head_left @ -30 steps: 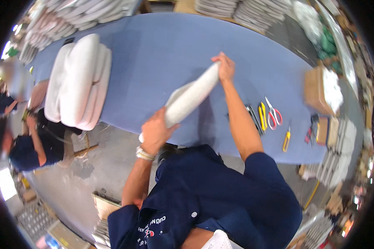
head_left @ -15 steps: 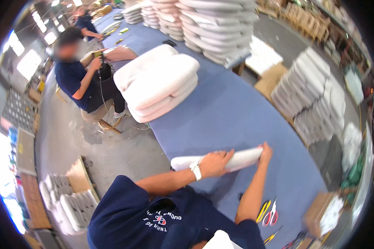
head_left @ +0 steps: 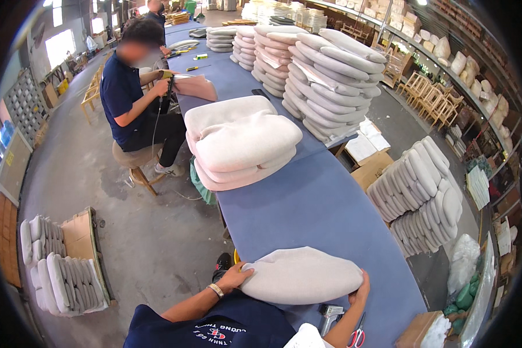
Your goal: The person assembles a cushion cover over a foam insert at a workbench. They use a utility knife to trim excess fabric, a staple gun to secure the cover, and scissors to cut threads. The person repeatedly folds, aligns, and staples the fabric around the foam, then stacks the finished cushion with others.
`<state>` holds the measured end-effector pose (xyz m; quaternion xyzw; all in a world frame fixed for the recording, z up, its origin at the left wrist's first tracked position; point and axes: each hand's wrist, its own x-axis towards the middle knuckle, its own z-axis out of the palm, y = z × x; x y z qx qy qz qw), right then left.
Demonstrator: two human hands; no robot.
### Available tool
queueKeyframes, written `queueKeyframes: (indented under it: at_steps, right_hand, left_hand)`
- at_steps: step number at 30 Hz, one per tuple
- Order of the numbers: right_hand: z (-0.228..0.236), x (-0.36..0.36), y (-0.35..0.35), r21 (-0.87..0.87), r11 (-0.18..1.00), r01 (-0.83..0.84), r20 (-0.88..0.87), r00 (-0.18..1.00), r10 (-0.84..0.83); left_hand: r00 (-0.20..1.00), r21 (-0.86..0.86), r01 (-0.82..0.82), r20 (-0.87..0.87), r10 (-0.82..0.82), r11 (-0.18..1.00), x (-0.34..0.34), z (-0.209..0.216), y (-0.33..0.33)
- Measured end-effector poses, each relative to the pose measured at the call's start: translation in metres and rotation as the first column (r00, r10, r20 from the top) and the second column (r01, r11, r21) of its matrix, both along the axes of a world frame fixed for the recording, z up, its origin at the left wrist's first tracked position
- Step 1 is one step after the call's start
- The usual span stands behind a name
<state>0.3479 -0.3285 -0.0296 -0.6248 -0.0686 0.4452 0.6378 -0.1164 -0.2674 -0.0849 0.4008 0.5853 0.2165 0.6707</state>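
Observation:
A pale grey upholstered seat cushion is held at the table's near edge, its broad face turned up. My left hand grips its left end, thumb on top. At the other end my right hand has its fingers closed round the cushion's edge. Beside my right forearm lies a silver tool that looks like a staple gun, partly covered by the cushion. Scissors with red handles rest just right of that forearm.
A short cushion pile sits ahead on the blue table, with taller cushion stacks behind. On the left, a seated co-worker handles a tool at another cushion. More cushions stand on the floor both sides; a cardboard box is lower right.
The cushion has turned from a thin edge-on view to show its broad face. My left hand has moved from its middle to its left end. The head view has tilted up.

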Motion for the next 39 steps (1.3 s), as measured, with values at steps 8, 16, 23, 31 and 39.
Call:
queueKeyframes:
  at_steps: [8,16,23,31,39]
  right_hand:
    - [0.094,-0.077,-0.078,0.390,0.888,-0.245,0.207,0.963,0.175]
    - [0.015,-0.145,-0.109,0.087,0.983,-0.160,-0.087,0.982,0.167]
    - [0.017,-0.251,-0.071,0.002,0.999,-0.039,-0.241,0.970,0.038]
    - [0.042,-0.335,0.039,-0.081,0.969,-0.235,0.290,0.924,0.249]
    - [0.088,-0.510,0.181,-0.085,0.761,-0.643,0.482,0.642,0.596]
  left_hand:
    - [0.955,0.269,-0.251,0.223,0.194,0.930,-0.029,0.024,0.004]
    - [0.976,0.373,-0.110,0.217,0.029,0.921,-0.089,0.167,0.079]
    - [0.978,0.403,-0.124,0.206,0.041,0.907,-0.143,0.155,0.112]
    - [0.970,0.265,-0.232,0.127,0.205,0.936,-0.277,0.099,0.156]
    - [0.600,-0.011,-0.799,-0.074,0.797,0.601,-0.473,0.033,0.128]
